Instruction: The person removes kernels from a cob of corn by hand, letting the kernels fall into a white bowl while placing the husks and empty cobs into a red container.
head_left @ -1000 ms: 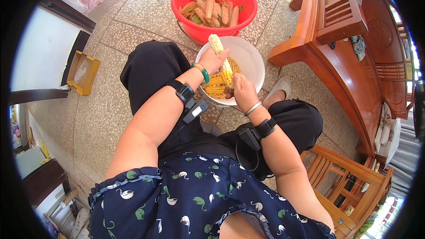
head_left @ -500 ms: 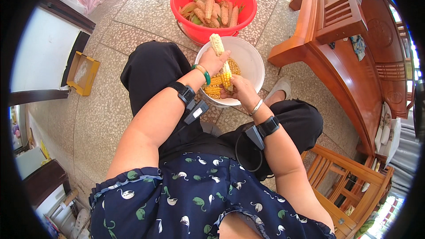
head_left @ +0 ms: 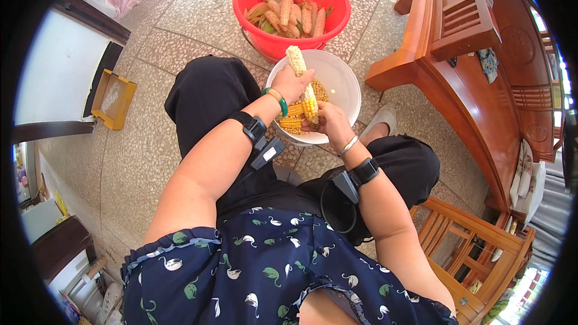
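My left hand (head_left: pixel 291 84) grips a partly shelled corn cob (head_left: pixel 309 101) along its pale, bare length; my right hand (head_left: pixel 334 121) holds its lower end, where yellow kernels remain. Beneath lies a white bucket (head_left: pixel 346 84) containing yellow-kernelled cobs (head_left: pixel 291 123). Just beyond, a red bucket (head_left: pixel 259 42) contains brownish bare cobs (head_left: pixel 286 9) and husks (head_left: pixel 259 12). Carved wooden furniture (head_left: pixel 415 63) stands to my right.
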A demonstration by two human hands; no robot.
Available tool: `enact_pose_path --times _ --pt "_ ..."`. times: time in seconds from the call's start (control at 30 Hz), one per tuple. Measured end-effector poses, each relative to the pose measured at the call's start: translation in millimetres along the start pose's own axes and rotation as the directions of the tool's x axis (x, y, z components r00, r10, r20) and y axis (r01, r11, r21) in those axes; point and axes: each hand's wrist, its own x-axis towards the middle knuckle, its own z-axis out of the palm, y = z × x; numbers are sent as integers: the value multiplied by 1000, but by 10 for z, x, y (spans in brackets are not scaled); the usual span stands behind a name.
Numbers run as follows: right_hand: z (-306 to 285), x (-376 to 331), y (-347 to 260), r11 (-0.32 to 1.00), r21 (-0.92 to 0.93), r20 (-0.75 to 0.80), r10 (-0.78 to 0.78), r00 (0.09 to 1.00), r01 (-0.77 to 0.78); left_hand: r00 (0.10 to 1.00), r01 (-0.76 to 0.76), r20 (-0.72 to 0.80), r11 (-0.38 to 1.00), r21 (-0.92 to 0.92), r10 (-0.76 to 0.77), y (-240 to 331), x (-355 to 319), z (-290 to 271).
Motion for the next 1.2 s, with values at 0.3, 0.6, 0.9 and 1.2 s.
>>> enact_pose_path --times 0.3,0.6,0.9,1.2 --pt "10 50 111 996 -84 -6 15 1000 -16 999 12 -50 987 163 -4 -47 17 29" --pt "33 52 81 985 -167 -108 12 994 -30 999 9 -35 990 141 -4 -12 3 33" --pt "40 50 51 996 14 -107 88 990 -87 999 -24 -32 988 152 30 25 -27 27" --pt "-14 91 129 969 -247 -220 -67 973 11 998 -52 41 999 4 51 72 -58 -12"
